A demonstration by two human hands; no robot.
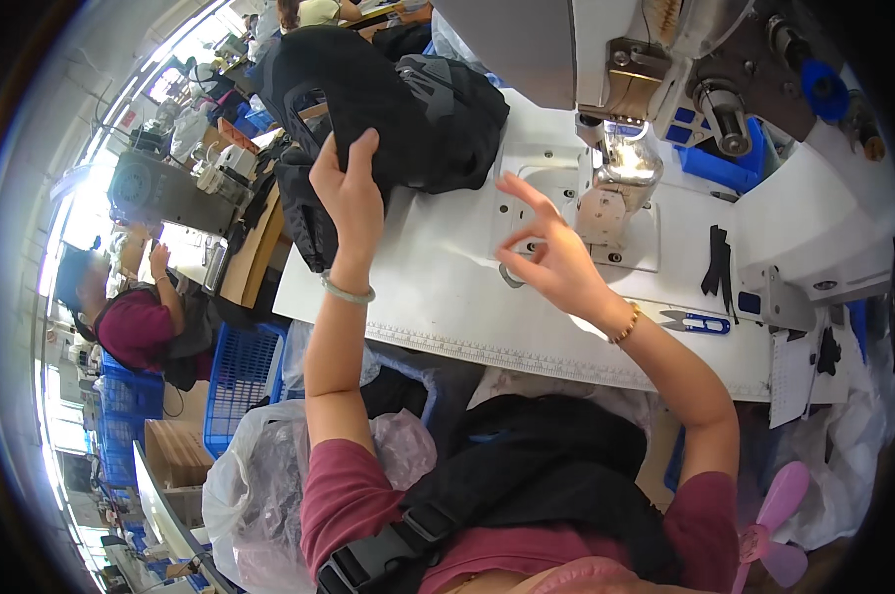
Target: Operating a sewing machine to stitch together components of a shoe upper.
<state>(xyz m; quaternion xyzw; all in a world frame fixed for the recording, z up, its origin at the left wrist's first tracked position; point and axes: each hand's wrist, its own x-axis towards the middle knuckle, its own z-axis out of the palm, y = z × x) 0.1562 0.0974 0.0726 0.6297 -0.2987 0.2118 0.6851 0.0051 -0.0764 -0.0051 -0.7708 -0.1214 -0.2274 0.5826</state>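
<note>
My left hand (pixel 353 203) grips the edge of a black fabric piece with grey panels (pixel 368 109), thumb and fingers closed on it. The bundle looks like part of a bag, though its exact kind does not show. It hangs over the far left of the white sewing table (pixel 418 287). To the right, my right hand (pixel 556 262) is held over the table with nothing in it, its fingers apart. Just beyond it stands the needle area of a sewing machine (pixel 611 188), lit by a lamp.
Blue-handled thread snips (pixel 695 322) and black strips (pixel 717 262) lie right of my right hand. A ruler strip (pixel 497 356) runs along the front edge. Behind the machine sits a blue bin (pixel 735 163). At left, a person (pixel 136 322) works beside a blue crate (pixel 240 381).
</note>
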